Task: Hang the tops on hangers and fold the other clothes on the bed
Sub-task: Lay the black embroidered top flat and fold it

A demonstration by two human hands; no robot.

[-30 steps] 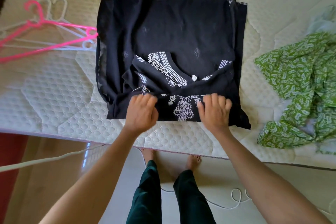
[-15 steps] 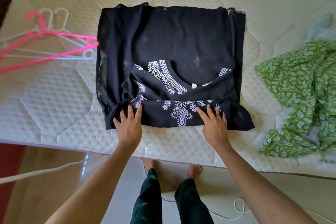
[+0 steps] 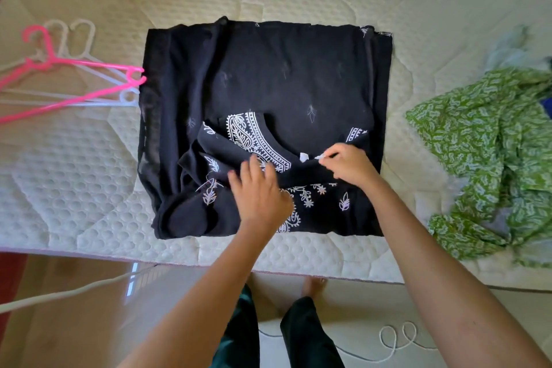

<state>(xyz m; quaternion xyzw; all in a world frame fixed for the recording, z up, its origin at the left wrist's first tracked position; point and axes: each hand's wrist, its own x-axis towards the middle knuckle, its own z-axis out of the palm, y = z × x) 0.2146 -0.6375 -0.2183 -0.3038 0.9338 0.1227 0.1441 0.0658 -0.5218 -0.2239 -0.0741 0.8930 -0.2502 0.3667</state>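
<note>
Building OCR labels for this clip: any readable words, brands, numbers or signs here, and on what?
None readable.
White tag at the neckline of the black embroidered top: too small to show any print.
White embroidery on the top: paisley and floral pattern, no letters.
Green printed garment, pink hanger: no text seen.

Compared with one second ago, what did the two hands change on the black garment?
Both hands left its near edge and moved up to the neckline: left hand rests there, right hand pinches the fabric. The black embroidered top, hangers and green garment stayed.
</note>
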